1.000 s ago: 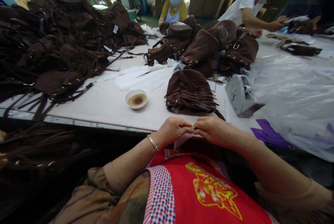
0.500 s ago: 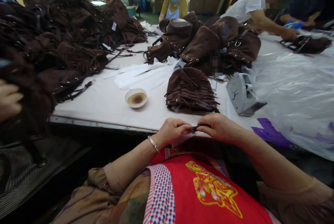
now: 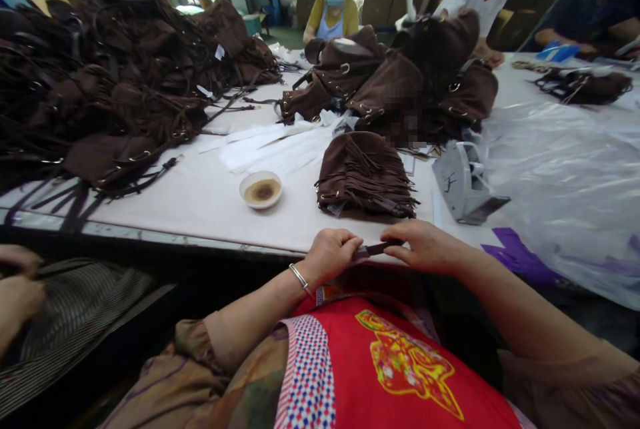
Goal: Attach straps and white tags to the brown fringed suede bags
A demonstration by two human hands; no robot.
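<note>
A narrow dark brown strap [image 3: 376, 249] stretches between my two hands at the table's front edge. My left hand [image 3: 333, 254], with a silver bangle at the wrist, pinches its left end, where a greyish wrapping shows. On the other side my right hand [image 3: 423, 246] grips the right end between thumb and fingers. Just beyond them a brown fringed bag [image 3: 365, 172] lies on the white table [image 3: 210, 206]. A white bowl [image 3: 261, 190] of brownish liquid sits to its left.
Brown bags are heaped at the left [image 3: 135, 82] and centre back [image 3: 390, 82]. A grey tape dispenser [image 3: 467, 182] and clear plastic sheeting [image 3: 560, 176] lie right. A person's hands [image 3: 20, 289] show at the left edge; other people stand across the table.
More of the strap shows between my hands. The neighbour's dark bag at the left has left their hands' area, and those hands are lower. A bag rises on the centre heap.
</note>
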